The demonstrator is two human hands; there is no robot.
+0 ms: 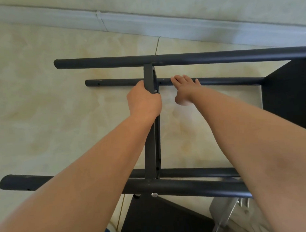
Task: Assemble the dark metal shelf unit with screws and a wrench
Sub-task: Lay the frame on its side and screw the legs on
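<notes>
**Observer A:** Beige marbled floor tile (44, 102) runs up to a pale baseboard (180, 26) along the far wall. Position of the shelf unit?

**Observer B:** The dark metal shelf unit (152, 133) lies on its side on the floor, directly below the person. Four round tubes run left to right: an upper far tube (198, 57), a lower far tube (116, 82), and two near tubes (194, 188) stacked close together. A flat crossbar (148, 76) spans from far to near between them. A dark panel (290, 97) closes the right end.

**Observer A:** Left hand?

**Observer B:** The left hand (144, 100) is clenched around the crossbar, just below its far end, beside a screw head (155, 91).

**Observer A:** Right hand?

**Observer B:** The right hand (184, 90) reaches to the lower far tube. Its fingers are curled over the tube and grasp it; the thumb hangs free beneath.

**Observer A:** Fasteners?

**Observer B:** One silver bolt head (154, 194) sits on the nearest tube. A clear bag (228, 214) holding several bolts lies on the floor at lower right, partly hidden by the right forearm. A second dark panel (161, 219) lies at the bottom edge.
</notes>
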